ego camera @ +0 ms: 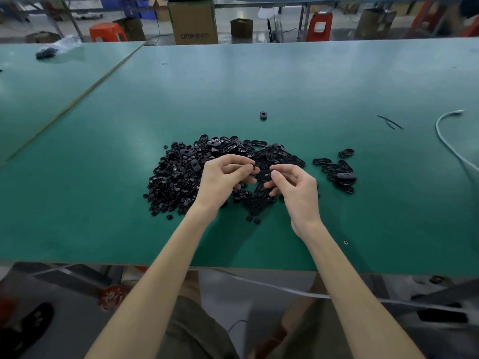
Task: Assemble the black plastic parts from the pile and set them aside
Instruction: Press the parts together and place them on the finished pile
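Observation:
A pile of black plastic parts (181,177) lies on the green table (103,151); small round pieces are on its left, oval shells on its back and right. Both hands hover just above the pile's middle. My right hand (298,193) pinches a black oval shell (264,174) between thumb and fingers. My left hand (223,177) pinches a small black piece (252,167) at the shell's left end; the piece is mostly hidden by my fingertips. A smaller group of oval parts (339,169) lies apart to the right.
One lone black part (263,115) sits farther back on the table. A white cable (448,141) curves along the right side, with thin black strips (388,121) near it. A plastic bag (59,46) lies far left. Cardboard boxes and red stools stand behind the table.

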